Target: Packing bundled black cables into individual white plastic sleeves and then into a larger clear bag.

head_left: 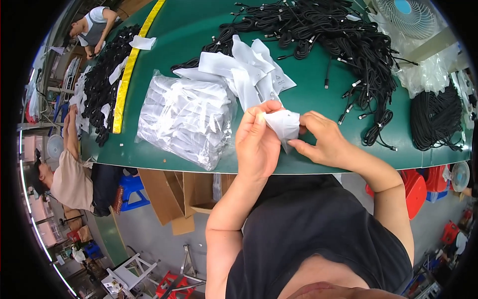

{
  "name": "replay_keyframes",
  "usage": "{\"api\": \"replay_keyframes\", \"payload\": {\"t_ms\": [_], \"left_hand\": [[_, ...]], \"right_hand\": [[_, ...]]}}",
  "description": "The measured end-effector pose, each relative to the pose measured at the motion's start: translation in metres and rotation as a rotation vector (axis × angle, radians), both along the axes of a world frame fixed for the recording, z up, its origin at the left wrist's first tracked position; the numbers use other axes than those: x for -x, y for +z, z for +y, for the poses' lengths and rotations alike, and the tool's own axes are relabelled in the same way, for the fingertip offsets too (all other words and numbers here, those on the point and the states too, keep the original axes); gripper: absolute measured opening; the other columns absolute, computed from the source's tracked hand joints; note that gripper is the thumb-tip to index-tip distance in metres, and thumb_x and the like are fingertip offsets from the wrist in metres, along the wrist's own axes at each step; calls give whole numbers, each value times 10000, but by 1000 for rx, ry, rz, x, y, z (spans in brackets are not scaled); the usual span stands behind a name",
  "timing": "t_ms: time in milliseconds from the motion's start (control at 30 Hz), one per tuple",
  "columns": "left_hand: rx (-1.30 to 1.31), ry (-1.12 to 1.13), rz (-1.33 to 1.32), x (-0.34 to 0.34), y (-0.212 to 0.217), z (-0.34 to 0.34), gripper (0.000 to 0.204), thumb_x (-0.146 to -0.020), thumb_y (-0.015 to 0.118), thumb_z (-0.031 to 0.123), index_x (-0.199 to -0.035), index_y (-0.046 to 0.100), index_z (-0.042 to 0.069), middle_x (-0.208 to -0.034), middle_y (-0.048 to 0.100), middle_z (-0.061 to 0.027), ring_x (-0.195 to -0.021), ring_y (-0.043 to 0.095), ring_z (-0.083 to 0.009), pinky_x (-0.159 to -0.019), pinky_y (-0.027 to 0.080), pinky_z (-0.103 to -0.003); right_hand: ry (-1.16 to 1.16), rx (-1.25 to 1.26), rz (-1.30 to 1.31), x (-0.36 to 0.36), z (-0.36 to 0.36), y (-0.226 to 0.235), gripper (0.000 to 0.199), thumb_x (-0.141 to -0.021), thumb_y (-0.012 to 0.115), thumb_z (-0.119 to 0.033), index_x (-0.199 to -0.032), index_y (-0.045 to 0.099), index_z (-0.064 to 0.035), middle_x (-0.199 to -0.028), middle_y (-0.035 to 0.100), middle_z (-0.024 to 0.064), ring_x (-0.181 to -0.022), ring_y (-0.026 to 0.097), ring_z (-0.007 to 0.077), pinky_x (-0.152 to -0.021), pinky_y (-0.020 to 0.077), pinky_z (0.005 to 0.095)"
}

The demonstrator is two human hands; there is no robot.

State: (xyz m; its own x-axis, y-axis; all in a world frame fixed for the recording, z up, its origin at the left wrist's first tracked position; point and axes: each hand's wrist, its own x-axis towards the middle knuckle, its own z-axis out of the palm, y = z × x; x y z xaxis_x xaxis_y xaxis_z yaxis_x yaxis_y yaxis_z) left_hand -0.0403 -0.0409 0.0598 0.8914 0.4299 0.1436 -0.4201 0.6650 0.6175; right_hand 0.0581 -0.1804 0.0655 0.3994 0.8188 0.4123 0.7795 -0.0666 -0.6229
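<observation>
Just above the near edge of the green table, my two hands hold one small white plastic bag [284, 123] between them. My left hand [256, 142] pinches it from the left with thumb and fingers. From the right, the curled fingers of my right hand [321, 139] grip its other side. Whether anything is inside this bag I cannot tell. Right behind my hands lies a loose pile of flat white bags [246, 67]. To the left of my left hand sits a large clear plastic pack [181, 117] filled with more white bags.
Coiled black cables [318, 30] heap across the far and right side. A thick black cable bundle [434, 119] lies at the right edge. A yellow strip [130, 74] divides off another cable heap [102, 94], where two people work. Cardboard boxes [169, 197] stand below the table edge.
</observation>
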Motion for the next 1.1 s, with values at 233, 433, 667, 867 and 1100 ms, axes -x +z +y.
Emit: {"api": "replay_keyframes", "payload": {"t_ms": [233,433,667,867,1100], "left_hand": [[77,127,288,43,-40,-3,215,-936,501,146,-1124,469,46,-1170,514,-136,-1069,495,-219,-919,410,-375],[-1351,237,545,66,-51,3,381,-771,659,35,-1134,545,6,-1101,548,-106,-929,546,-269,-838,445,-344],[-1939,193,442,54,-30,-9,426,-720,697,212,-1100,585,54,-1040,543,-62,-976,484,-229,-845,312,-404],[-1812,-32,335,61,-37,3,432,-710,708,224,-1073,577,30,-949,506,-70,-914,479,-240,-824,326,-401],[-1928,233,272,47,-34,0,304,-660,710,92,-939,593,67,-1001,514,-108,-926,487,-292,-824,338,-428]], "right_hand": [[154,373,296,5,7,-16,215,-726,678,-142,-864,566,-21,-736,584,106,-657,582,246,-581,458,348],[55,158,127,-11,61,-38,348,-761,663,-241,-994,577,2,-751,598,113,-609,595,243,-552,479,358],[-293,166,-485,11,112,-62,701,-714,699,-275,-1291,404,-7,-732,548,92,-643,562,262,-617,478,352],[3,160,-264,-9,38,-40,639,-695,720,-195,-1261,469,-41,-818,519,86,-785,526,266,-668,442,344],[285,335,91,-20,8,-36,285,-752,670,-197,-1022,644,-109,-861,555,91,-813,558,271,-677,469,369]]}}
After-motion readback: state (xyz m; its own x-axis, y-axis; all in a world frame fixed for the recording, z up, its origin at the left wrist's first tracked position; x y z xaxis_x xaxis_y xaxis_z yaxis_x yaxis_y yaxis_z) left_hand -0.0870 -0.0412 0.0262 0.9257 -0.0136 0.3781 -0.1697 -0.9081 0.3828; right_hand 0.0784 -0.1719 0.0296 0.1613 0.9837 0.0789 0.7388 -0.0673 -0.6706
